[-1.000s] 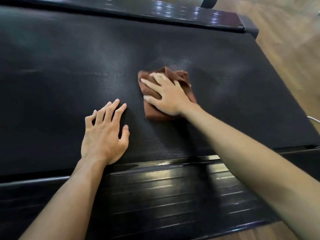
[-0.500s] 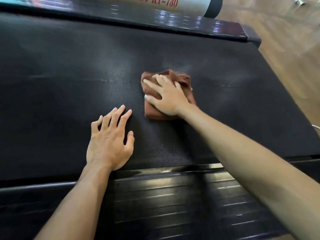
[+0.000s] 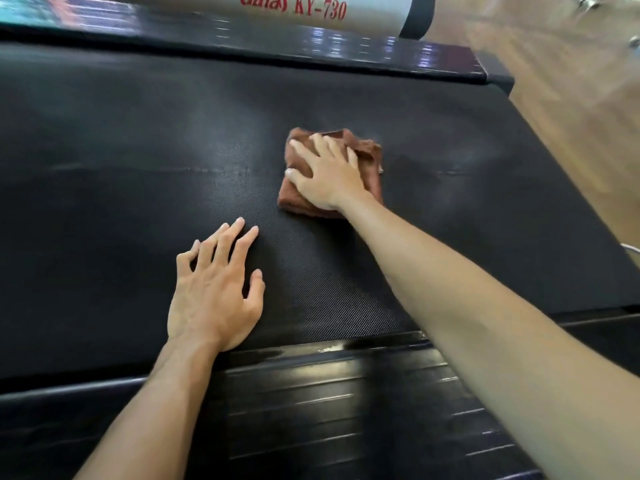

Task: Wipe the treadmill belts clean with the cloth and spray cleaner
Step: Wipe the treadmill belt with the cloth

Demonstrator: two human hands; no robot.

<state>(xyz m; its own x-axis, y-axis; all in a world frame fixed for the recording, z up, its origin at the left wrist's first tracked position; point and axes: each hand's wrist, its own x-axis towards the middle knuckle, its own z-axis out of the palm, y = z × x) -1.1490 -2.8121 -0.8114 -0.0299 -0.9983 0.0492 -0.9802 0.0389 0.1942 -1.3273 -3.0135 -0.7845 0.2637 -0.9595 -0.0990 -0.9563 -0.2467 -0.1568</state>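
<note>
the left hand point(image 3: 214, 289) lies flat on the treadmill belt point(image 3: 121, 209), fingers straight and slightly spread, holding nothing; it reads as a brace near the belt's near edge. the belt is a wide black textured sheet, probably grippy rather than slick, so expect drag under the cloth. a faint pale seam line crosses it from left to right, level with the cloth.

the cloth point(image 3: 367, 157) is brown, folded into a thick pad, and lies on the belt right of centre, about midway between the near and far edges. it looks soft, light and limp, and is likely to bunch or unfold if pushed by one corner. best control is probably a flat palm over the middle of the pad, not a pinch at the edge. the right hand point(image 3: 329, 174) does this: fingers extended and spread across the top, pressing down, not curled round the fabric.

open belt lies on every side of the pad, more to the left than to the right. limits: the ribbed side rail point(image 3: 346, 393) along the near edge, the glossy far rail point(image 3: 346, 46) beyond, and the belt's right end, where the wooden floor point(image 3: 571, 116) begins. a stroke carried past that end would likely take the pad off the belt. no spray cleaner is in view.
</note>
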